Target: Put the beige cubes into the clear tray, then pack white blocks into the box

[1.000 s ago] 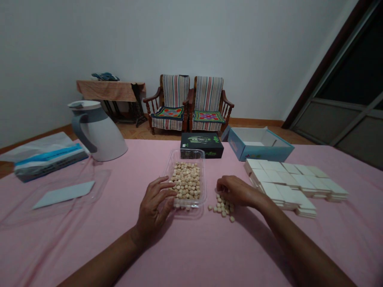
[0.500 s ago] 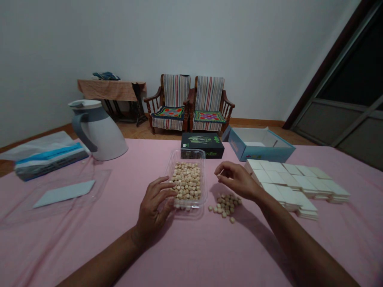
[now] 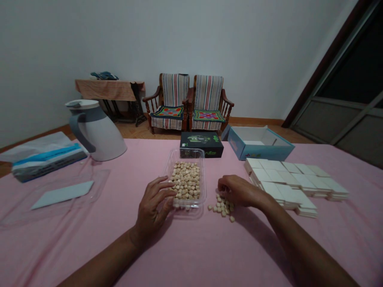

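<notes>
A clear plastic container (image 3: 205, 187) stands in the middle of the pink cloth, filled with small, pale, rounded pieces (image 3: 187, 179). At its left side is my left hand (image 3: 155, 203), fingers spread and fingertips touching the near left rim. To the right of the container lies a loose pile of the same pieces (image 3: 223, 206). Over the back of this pile my right hand (image 3: 241, 191) is bent down, its fingers drawn together among the pieces. Whatever those fingertips pinch is hidden.
Stacks of white square tiles (image 3: 287, 179) sit right of my right hand. Behind are a black box (image 3: 201, 144) and an open blue box (image 3: 263, 151). A jug (image 3: 104, 137), a blue-and-white packet (image 3: 49, 161) and a clear lid (image 3: 100, 191) occupy the left.
My right hand has come down from above the pile to its back edge, its fingers now among the pieces. My left hand stays at the container.
</notes>
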`<state>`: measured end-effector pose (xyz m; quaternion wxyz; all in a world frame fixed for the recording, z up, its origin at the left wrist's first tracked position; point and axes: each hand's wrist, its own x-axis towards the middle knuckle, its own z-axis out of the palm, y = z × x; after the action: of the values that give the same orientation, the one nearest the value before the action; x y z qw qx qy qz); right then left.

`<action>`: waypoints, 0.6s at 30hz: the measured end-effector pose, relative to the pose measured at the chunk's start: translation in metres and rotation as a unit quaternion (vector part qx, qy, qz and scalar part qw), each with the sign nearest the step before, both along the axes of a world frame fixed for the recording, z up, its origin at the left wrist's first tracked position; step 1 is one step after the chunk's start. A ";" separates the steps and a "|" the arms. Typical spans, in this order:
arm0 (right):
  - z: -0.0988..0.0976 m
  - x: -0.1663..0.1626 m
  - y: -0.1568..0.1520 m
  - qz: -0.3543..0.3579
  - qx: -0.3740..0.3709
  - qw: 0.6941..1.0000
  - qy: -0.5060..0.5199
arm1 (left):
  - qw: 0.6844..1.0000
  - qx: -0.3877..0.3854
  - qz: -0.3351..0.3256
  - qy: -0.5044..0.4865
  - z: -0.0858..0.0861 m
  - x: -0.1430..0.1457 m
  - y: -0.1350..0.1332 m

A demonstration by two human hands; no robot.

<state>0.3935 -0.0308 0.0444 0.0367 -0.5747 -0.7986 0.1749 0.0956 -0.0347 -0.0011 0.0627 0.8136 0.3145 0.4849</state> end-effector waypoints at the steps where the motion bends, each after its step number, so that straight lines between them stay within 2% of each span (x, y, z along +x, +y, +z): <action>1: -0.004 -0.002 0.000 0.002 0.001 1.000 -0.013 | 1.000 -0.001 0.000 0.000 0.000 0.000 0.000; 7: -0.017 -0.007 0.005 -0.006 0.007 1.000 -0.028 | 1.000 0.005 0.001 0.004 0.003 0.001 -0.002; 9: -0.013 -0.005 0.006 -0.018 0.020 1.000 0.011 | 1.000 0.006 0.002 0.002 0.003 0.001 -0.002; 12: -0.002 -0.006 0.006 -0.029 0.059 0.988 0.139 | 1.000 0.005 0.004 0.007 0.003 0.001 -0.002; 14: 0.006 -0.012 0.005 -0.030 0.079 0.962 0.259 | 1.000 0.004 0.005 0.009 0.003 0.001 -0.002; 18: 0.020 -0.028 0.001 -0.020 0.057 0.872 0.486 | 1.000 0.002 0.001 0.007 0.002 0.001 -0.002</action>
<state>0.3656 -0.0296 0.0641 0.4565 -0.4299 -0.6769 0.3855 0.0961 -0.0365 0.0013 0.0578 0.8168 0.3149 0.4799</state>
